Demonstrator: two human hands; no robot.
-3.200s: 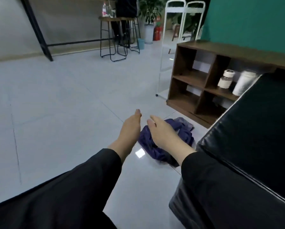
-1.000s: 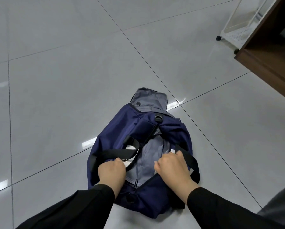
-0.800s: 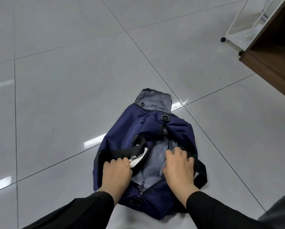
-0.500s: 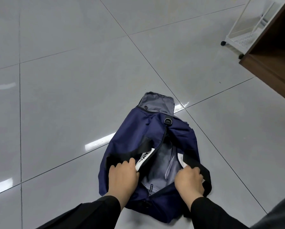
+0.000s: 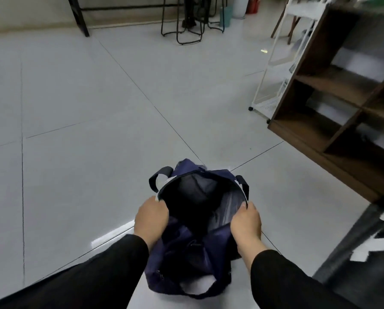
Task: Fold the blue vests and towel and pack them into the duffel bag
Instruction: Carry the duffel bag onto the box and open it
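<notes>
The left hand [image 5: 151, 216], low and left of centre in the frame, is curled round the left edge of the mouth of the soft navy-blue fabric duffel bag [image 5: 187, 250], and the right hand [image 5: 245, 220], low and right of centre, is curled round the right edge; the two edges are held apart, so that a wide, rounded opening is presented to the camera. Half a second ago the mouth was only a narrow slit between the hands, with the bag lying slack and flat on the pale grey tiled floor [image 5: 97, 130]; it has since been spread open and the bag appears to have been raised somewhat, while the view has been tilted up toward the room. From this it may be judged that the bag is being made ready for packing and that nothing has yet been packed: a dark interior with grey lining is seen, though its bottom is too shadowed to be certain. No vests or towel are visible. The bag is found at the lower centre of the frame, its long axis running from the bottom edge upward and away, with the mouth facing up toward the viewer. Black strap handles loop at either side and at the near end. A dark brown wooden open shelf unit [image 5: 333, 103] is seen at the right, with a white wire-framed rack [image 5: 273, 70] just beside it.
</notes>
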